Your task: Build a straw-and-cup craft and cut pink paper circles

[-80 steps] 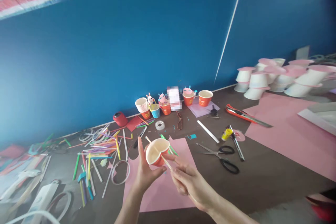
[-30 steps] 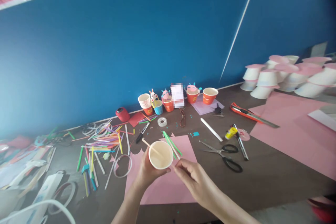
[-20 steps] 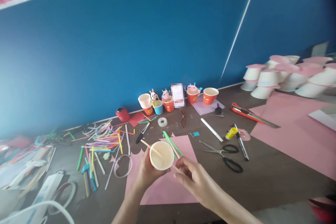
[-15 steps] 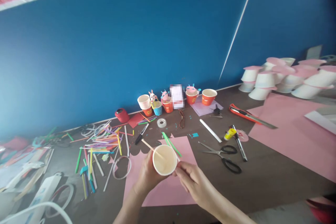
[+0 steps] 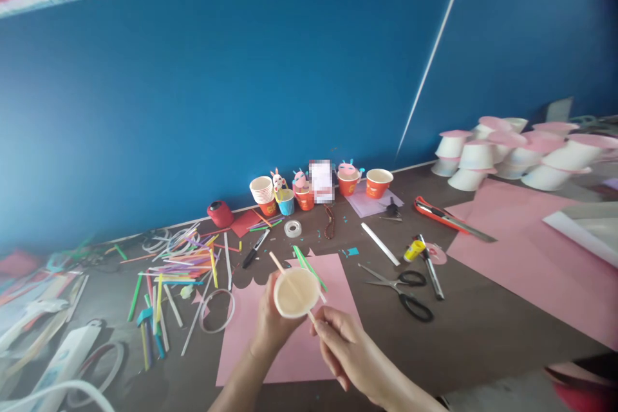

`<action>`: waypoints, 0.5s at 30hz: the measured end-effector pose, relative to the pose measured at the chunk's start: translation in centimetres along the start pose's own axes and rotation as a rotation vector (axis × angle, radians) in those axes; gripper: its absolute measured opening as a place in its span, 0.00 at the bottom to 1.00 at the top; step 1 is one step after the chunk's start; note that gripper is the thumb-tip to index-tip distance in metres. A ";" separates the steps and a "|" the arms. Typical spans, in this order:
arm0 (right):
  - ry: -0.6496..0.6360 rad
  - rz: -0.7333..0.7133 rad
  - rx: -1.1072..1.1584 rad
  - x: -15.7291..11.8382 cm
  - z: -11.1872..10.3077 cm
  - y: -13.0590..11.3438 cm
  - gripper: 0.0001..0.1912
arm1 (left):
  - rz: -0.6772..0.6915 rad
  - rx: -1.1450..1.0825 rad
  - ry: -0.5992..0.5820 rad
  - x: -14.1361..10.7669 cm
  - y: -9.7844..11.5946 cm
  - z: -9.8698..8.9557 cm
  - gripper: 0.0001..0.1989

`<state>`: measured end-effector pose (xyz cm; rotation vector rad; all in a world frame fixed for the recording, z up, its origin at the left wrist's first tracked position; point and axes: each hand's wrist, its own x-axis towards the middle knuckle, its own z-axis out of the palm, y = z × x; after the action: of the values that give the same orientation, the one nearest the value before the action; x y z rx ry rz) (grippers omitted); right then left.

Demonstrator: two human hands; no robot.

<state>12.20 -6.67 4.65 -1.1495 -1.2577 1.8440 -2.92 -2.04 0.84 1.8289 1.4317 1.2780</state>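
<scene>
A round paper cup (image 5: 295, 301), its pale mouth facing me, is held by my left hand (image 5: 271, 317), whose fingers wrap round its left side. A thin pale stick (image 5: 277, 262) crosses the cup, one end past the upper left rim and the other past the lower right. My right hand (image 5: 338, 338) pinches that lower right end. Under both hands lies a pink paper sheet (image 5: 290, 360) with a scalloped upper left edge. Green straws (image 5: 309, 267) rest on it just beyond the cup.
Black-handled scissors (image 5: 412, 306), a yellow glue pot (image 5: 414, 250) and a red cutter (image 5: 441, 215) lie right. Coloured straws (image 5: 183, 264) and a tape ring (image 5: 203, 309) are left. Decorated cups (image 5: 347, 182) line the wall; white cups (image 5: 476, 158) stand far right.
The cup has tilted and moved slightly left. The stick now crosses it, its lower end showing at my right fingers, which have shifted a little left and down. The view has shifted slightly.
</scene>
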 end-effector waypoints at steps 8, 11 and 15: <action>0.017 0.081 -0.169 -2.9 -1.0 1.2 0.13 | -0.242 -0.173 0.152 1.6 -2.4 -0.5 0.24; 0.088 0.056 -0.221 -4.2 -2.6 0.9 0.13 | -0.319 -0.224 0.172 2.6 -3.3 -1.2 0.20; 0.501 -0.132 -0.337 -5.9 -7.7 -0.7 0.15 | -0.330 -0.277 0.039 3.8 -3.9 -2.4 0.20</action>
<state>21.69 -8.36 5.81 -1.5464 -1.3275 1.1681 -6.87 2.36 0.11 1.3324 1.4241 1.2721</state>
